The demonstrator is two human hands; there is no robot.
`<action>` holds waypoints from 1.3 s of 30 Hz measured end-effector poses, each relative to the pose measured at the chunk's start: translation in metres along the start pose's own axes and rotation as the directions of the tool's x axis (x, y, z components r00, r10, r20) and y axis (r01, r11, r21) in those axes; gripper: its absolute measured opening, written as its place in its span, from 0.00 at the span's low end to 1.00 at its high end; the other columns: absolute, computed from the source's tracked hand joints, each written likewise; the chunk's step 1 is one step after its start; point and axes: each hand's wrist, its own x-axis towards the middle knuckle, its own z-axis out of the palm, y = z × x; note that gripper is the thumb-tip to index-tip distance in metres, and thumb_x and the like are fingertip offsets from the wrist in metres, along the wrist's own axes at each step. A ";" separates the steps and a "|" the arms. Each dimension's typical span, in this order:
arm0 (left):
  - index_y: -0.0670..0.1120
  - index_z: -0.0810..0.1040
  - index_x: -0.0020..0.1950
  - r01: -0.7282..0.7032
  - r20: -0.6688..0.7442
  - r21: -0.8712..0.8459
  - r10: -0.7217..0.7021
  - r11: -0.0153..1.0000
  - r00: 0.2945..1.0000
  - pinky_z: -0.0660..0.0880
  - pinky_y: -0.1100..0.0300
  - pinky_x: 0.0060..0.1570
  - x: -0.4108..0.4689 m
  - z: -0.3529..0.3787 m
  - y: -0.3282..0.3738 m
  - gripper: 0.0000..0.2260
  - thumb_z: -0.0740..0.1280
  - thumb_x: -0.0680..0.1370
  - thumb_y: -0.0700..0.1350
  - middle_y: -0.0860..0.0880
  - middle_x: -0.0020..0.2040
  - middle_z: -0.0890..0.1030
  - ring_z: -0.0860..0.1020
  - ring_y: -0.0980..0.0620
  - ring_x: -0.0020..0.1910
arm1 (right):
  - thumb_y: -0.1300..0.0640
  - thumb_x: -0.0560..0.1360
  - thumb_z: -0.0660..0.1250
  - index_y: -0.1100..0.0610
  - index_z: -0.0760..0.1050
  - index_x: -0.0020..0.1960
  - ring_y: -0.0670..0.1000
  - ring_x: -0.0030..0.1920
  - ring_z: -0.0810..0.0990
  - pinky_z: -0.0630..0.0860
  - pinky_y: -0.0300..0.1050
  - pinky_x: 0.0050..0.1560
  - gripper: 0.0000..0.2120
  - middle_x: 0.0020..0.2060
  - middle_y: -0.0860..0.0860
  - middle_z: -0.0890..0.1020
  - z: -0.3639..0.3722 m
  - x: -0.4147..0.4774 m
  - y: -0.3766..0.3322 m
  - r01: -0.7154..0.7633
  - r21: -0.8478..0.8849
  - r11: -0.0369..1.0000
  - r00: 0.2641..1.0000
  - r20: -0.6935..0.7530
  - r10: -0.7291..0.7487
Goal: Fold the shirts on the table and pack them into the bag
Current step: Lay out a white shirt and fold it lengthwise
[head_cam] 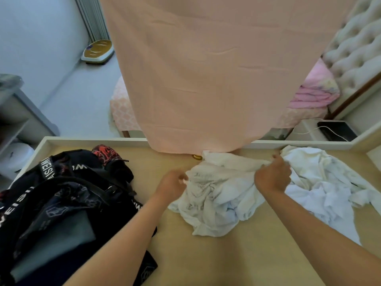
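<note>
On the middle of the wooden table (206,261), a crumpled cream shirt (216,199) lay in a loose heap, and both bare hands were on it. The left hand (172,185) had its fingers curled in, with the fingertips pinching the shirt's left edge. The right hand (272,177) was clenched round a bunched fold along the shirt's far right side, knuckles up and thumb pointing away. Both forearms reached in from the near edge.

Just right of that shirt, and touching it under the right hand, a second white shirt (325,182) sprawled unfolded toward the table's right rim.

On the left of the table a black bag (68,193) with white lettering on its straps lay slumped, its near part gaping open. A flat grey panel showed inside the opening; whether any clothing was in there could not be told. A red-and-black patterned piece (107,153) sat at the bag's far end, and it was unclear whether it belonged to the bag.

A large peach cloth (206,69) hung down over the far middle, its lower hem meeting the far rim of the table, with a small gold object (196,157) just below the hem. Beyond the table stood a bed (121,112) with pink bedding (315,89) and a tufted headboard (358,48).
</note>
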 end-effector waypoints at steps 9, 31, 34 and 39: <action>0.53 0.65 0.73 0.042 0.316 0.284 -0.135 0.958 0.939 0.71 0.52 0.62 -0.017 0.064 -0.025 0.21 0.62 0.80 0.47 0.46 0.66 0.75 0.74 0.46 0.62 | 0.42 0.70 0.71 0.47 0.66 0.73 0.54 0.68 0.70 0.65 0.51 0.66 0.33 0.69 0.49 0.71 0.063 -0.110 0.017 0.762 0.121 0.636 0.220 0.875 -0.431; 0.43 0.68 0.67 0.480 -0.132 -0.219 -0.513 0.849 0.848 0.69 0.58 0.53 -0.059 0.092 -0.034 0.26 0.72 0.75 0.53 0.44 0.66 0.69 0.73 0.44 0.61 | 0.64 0.74 0.60 0.51 0.70 0.71 0.54 0.68 0.70 0.69 0.49 0.64 0.26 0.70 0.50 0.69 0.083 -0.105 0.002 0.726 0.198 0.659 0.372 0.693 -0.618; 0.43 0.68 0.66 0.497 -0.098 -0.384 -0.569 0.778 0.816 0.69 0.60 0.49 -0.063 0.092 -0.030 0.30 0.75 0.72 0.55 0.47 0.62 0.76 0.76 0.48 0.56 | 0.68 0.74 0.60 0.52 0.67 0.74 0.54 0.75 0.63 0.63 0.49 0.70 0.30 0.76 0.51 0.63 0.087 -0.114 -0.015 0.797 0.270 0.540 0.251 0.666 -0.703; 0.42 0.77 0.58 0.564 -0.037 -0.186 -0.579 0.805 0.814 0.74 0.58 0.46 -0.077 0.087 -0.034 0.13 0.70 0.76 0.46 0.46 0.53 0.81 0.79 0.46 0.54 | 0.68 0.75 0.60 0.52 0.60 0.77 0.53 0.79 0.54 0.55 0.52 0.74 0.32 0.79 0.52 0.56 0.099 -0.116 -0.055 0.888 0.301 0.349 0.055 0.682 -0.729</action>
